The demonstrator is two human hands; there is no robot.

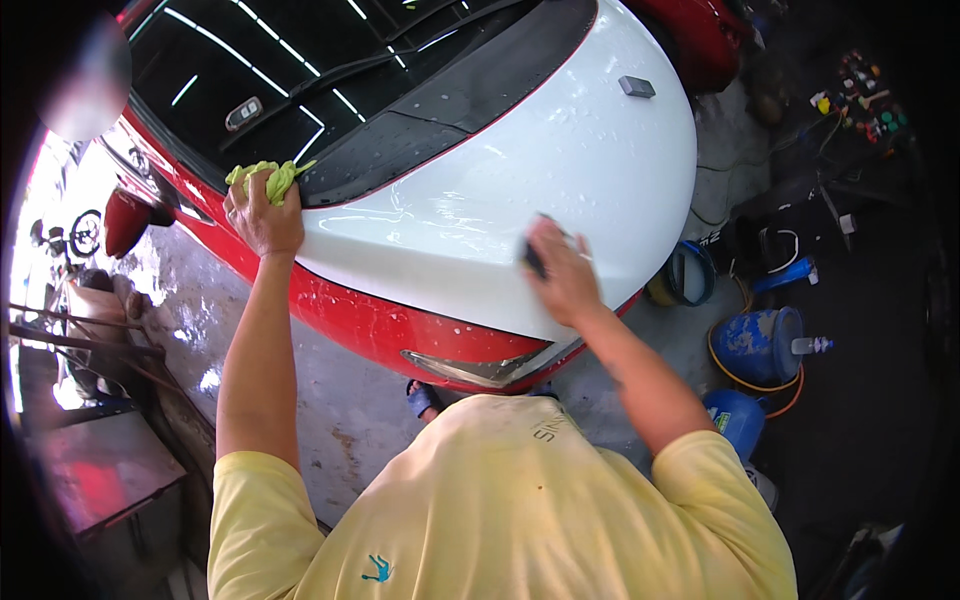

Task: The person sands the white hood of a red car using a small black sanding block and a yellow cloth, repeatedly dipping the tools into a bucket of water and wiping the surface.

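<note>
The wet white hood [600, 150] of a red car spreads in front of me, with water drops and streaks on it. My left hand [266, 222] is closed on a crumpled yellow-green cloth [272, 180] at the hood's left rear corner, beside the windshield base. Pressed to the hood's front part, my right hand [565, 280] grips a dark block-like pad [534, 260]; it is partly hidden by the fingers and slightly blurred. A small grey block [636, 87] rests on the far right of the hood, apart from both hands.
The windshield [330, 70] and wiper lie beyond the hood; a side mirror [127, 222] juts out left. Right of the car stand a water bucket [690, 272], a blue drum [757, 345] with an orange hose, and a blue container [737, 420]. A metal box [110, 465] is at lower left.
</note>
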